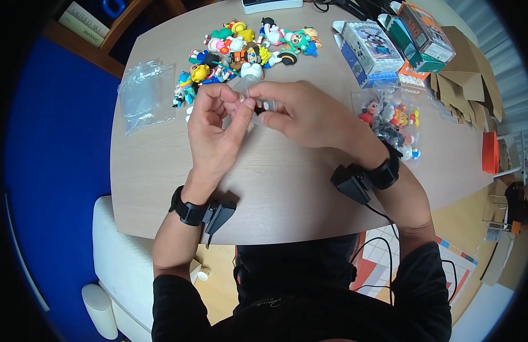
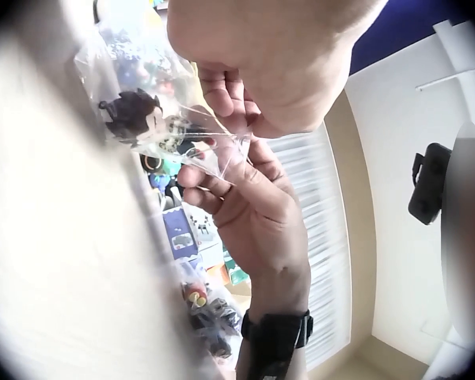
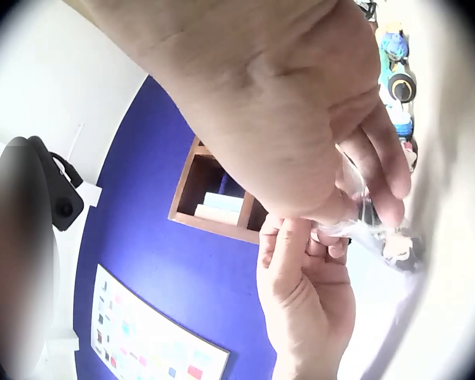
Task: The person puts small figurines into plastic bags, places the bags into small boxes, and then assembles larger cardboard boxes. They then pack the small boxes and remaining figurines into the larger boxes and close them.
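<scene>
Both hands meet over the table, pinching a small clear plastic bag (image 2: 214,142). A dark-haired figurine (image 2: 134,116) shows inside the bag in the left wrist view and hangs below the fingers in the right wrist view (image 3: 399,247). The left hand (image 1: 218,125) holds the bag's edge between thumb and fingers. From the other side the right hand (image 1: 312,114) grips the bag, its thumb and index finger close to the left thumb. In the head view the fingers hide most of the figurine.
A pile of colourful figurines (image 1: 249,54) lies beyond the hands. Empty clear bags (image 1: 144,97) lie at the left. On the right are bagged figurines (image 1: 396,117), printed boxes (image 1: 373,48) and torn brown cardboard (image 1: 466,80). The near table edge (image 1: 275,238) is close to the body.
</scene>
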### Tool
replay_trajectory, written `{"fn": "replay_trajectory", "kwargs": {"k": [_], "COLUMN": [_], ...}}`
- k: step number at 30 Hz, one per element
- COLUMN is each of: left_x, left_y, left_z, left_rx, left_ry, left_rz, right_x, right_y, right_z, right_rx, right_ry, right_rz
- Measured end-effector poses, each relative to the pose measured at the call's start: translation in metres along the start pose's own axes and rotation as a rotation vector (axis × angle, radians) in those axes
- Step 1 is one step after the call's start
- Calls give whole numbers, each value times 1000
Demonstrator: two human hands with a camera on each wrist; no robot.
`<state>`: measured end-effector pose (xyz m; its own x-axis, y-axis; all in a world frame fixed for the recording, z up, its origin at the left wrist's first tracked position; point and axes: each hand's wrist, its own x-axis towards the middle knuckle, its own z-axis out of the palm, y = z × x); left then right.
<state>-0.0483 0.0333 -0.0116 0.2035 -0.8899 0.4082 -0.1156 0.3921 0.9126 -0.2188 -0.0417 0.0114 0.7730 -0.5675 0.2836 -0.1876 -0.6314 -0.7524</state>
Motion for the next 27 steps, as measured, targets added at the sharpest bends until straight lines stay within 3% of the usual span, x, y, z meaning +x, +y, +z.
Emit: {"fn": "replay_trajectory", "kwargs": {"k": [3,6,9,15,18,22,24,27], "left_x": [1,11,22,10,7,-1,-3,-1], "left_y": [1,5,7,9,11,15,15,20], "left_z": [-1,-13,-33,-21,-14,0,-2,-2], "left_rx": [-123,-191,-240,-293,-261,-110,141,377], "left_ry": [46,107,191,-56,-144,-198,-317,-474], "left_rz": [-106,-158,-115,-205,-216,-221,-167,-200], "right_x": [2,8,4,-4,-3,1,7,12], "right_y": [6,17,37,45,54,65,64,79], "right_z": [-1,-7,-14,-5,-5,-2,0,5], "right_rx": [-133,-5,-367,-637,-688,-754,-738,-818], "right_ry": [159,325,335,87,61,140,165,224], "right_rz": [-17,113,33,258,272,193,184,-42]}}
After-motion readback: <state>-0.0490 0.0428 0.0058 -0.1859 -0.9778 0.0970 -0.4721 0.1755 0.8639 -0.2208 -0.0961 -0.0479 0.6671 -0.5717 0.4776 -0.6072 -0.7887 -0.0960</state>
